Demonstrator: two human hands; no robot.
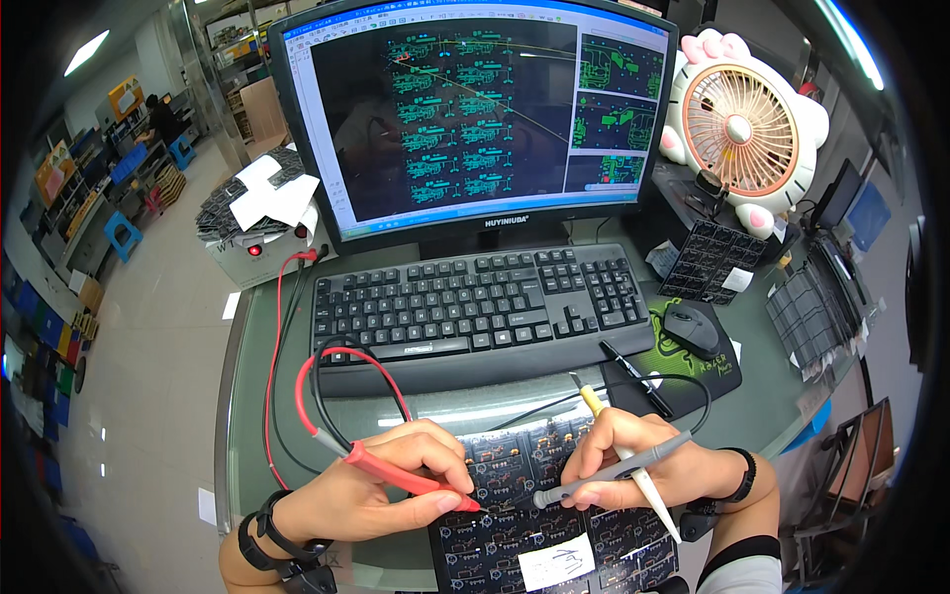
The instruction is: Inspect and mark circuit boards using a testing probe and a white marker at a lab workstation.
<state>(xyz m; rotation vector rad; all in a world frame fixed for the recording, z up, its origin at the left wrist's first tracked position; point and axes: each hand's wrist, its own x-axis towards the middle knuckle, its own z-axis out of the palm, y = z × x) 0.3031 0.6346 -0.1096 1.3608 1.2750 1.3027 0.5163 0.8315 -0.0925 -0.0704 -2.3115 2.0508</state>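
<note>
**Two probes meet on a dark circuit panel**

While both hands work low in the view, the left hand (381, 485) is clenched around a red test probe (411, 478), thumb and fingers pinching its shaft so that the tip points right and down onto the black circuit board panel (554, 525). A red lead (307, 391) loops up from the probe's back end, beside a black lead that curls with it toward the keyboard.

The right hand (648, 460) grasps a grey test probe (609, 473) whose tip points left — it ends just beside the red probe's tip, both close to the board's surface near its upper middle. Whether the tips actually touch the board cannot be told. In the same hand sit two more slim tools: a yellow-handled one (592, 399) sticking up past the fingers and a white one (658, 505) slanting down to the right. A dark band circles each wrist.

The panel lies on the glass desk (252, 396) at the near edge, between the two forearms, partly under the hands, with a white paper label (554, 564) on its lower part.

Behind the hands stands a black keyboard (475, 302), and behind that a monitor (470, 109) showing green board layouts on black. To the right, a black mouse (691, 327) rests on a mouse pad with a black pen (633, 376) near its left edge — further back, a pink and white desk fan (742, 124). More dark panels are stacked at the right, and a white box with a red light (259, 249) sits at the left.
</note>
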